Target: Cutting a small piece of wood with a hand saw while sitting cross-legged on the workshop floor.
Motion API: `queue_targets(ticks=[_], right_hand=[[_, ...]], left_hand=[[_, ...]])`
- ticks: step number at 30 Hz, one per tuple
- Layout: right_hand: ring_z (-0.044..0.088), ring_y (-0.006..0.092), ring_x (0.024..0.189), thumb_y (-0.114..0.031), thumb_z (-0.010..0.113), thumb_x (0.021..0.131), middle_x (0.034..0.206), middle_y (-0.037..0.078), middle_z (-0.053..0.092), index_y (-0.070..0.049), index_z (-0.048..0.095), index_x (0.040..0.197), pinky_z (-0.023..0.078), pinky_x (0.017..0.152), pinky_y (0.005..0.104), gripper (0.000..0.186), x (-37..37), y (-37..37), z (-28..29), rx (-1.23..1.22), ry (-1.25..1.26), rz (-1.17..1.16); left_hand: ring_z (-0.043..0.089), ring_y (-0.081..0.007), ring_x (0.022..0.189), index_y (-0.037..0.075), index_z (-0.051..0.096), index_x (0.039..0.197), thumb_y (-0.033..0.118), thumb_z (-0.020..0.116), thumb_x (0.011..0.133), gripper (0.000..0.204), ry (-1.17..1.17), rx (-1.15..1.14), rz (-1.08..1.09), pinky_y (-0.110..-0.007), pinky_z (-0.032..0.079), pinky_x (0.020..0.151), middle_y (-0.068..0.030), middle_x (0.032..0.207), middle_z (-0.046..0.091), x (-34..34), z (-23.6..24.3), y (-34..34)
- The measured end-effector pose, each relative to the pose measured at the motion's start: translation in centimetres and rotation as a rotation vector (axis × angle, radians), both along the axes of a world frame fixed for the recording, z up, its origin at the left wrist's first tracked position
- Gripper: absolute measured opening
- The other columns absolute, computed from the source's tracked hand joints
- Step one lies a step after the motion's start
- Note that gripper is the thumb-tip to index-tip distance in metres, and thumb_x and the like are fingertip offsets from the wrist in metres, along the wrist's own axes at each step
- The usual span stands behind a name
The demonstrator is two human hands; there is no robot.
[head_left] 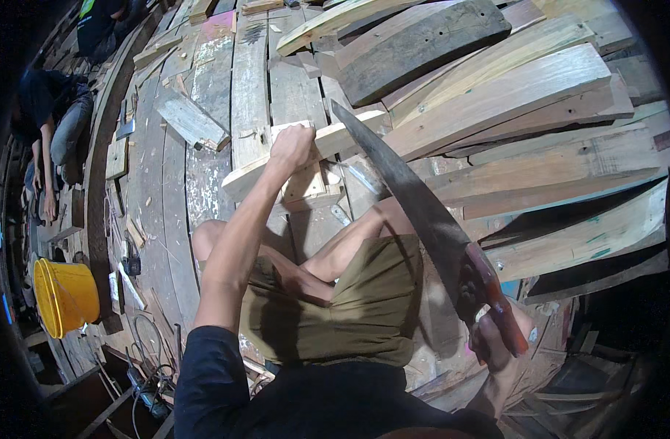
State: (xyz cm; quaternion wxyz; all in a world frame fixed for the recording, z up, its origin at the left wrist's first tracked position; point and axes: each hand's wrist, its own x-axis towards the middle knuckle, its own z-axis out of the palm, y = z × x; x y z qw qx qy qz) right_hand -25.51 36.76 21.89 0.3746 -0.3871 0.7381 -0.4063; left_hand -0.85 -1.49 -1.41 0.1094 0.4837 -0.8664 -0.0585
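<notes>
L hand (291,146) is clenched over the top edge of a pale wooden plank (298,157), fingers wrapped round it, pressing it down. The plank lies crosswise on the weathered floor boards (251,80). R hand (496,340) is fisted tight on the reddish grip of a handsaw (415,212); the dark blade runs up from the grip and its tip sits at the plank's far edge, just R of the L hand. Can't tell if the teeth bite the wood. A stack of curved timbers (510,95) rises right beside the plank, on its R. Well L of the plank, a yellow bucket (64,296) and another person (53,117) crouching.
</notes>
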Motion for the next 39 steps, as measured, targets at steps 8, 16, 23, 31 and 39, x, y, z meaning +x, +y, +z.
queue_targets(ticks=[8,16,23,31,39], right_hand=[[0.048,0.0083,0.053,-0.019,0.075,0.076,0.063,-0.001,0.051,0.003,0.062,0.093,0.037,0.05,0.0241,0.031,-0.1,-1.5,2.0,0.025,-0.121,0.039],[0.046,0.0107,0.044,-0.025,0.074,0.082,0.058,0.004,0.045,0.007,0.052,0.094,0.036,0.038,0.0254,0.041,-2.8,-1.3,1.7,-0.298,-0.606,0.118],[0.043,0.0115,0.041,-0.049,0.068,0.09,0.054,0.003,0.044,0.011,0.053,0.093,0.039,0.041,0.0282,0.061,-5.7,4.4,0.2,-0.227,-0.37,0.099],[0.034,0.009,0.035,-0.037,0.076,0.086,0.05,0.002,0.041,0.005,0.049,0.084,0.027,0.032,0.028,0.05,-5.6,3.2,-0.4,-0.263,-0.588,0.169],[0.056,0.0096,0.047,-0.012,0.081,0.067,0.06,0.002,0.062,0.001,0.063,0.072,0.042,0.045,0.0254,0.023,-4.4,4.4,-0.3,-0.087,-0.2,0.235]], left_hand=[[0.068,-0.0381,0.084,-0.001,0.067,0.088,0.007,0.058,0.083,0.013,0.075,-0.044,0.049,-0.046,0.055,0.076,-0.0234,0.086,0.068,-0.2,-0.8,0.9],[0.069,-0.0371,0.075,-0.003,0.063,0.099,0.005,0.063,0.081,0.019,0.019,-0.054,0.084,-0.046,0.056,0.067,-0.0219,0.079,0.068,-1.8,-0.5,2.8],[0.073,-0.0283,0.078,0.002,0.059,0.098,0.008,0.067,0.078,0.022,-0.172,-0.139,0.046,-0.045,0.061,0.06,-0.0147,0.083,0.071,-2.2,-1.6,5.7],[0.073,-0.0297,0.076,0.002,0.058,0.101,0.007,0.071,0.074,0.03,-0.175,-0.141,0.067,-0.046,0.062,0.059,-0.0142,0.083,0.071,-2.8,-1.9,5.6],[0.073,-0.0298,0.075,0.002,0.059,0.096,0.007,0.064,0.082,0.016,-0.146,-0.176,0.043,-0.044,0.061,0.057,-0.0155,0.082,0.071,-2.9,-1.9,5.5]])
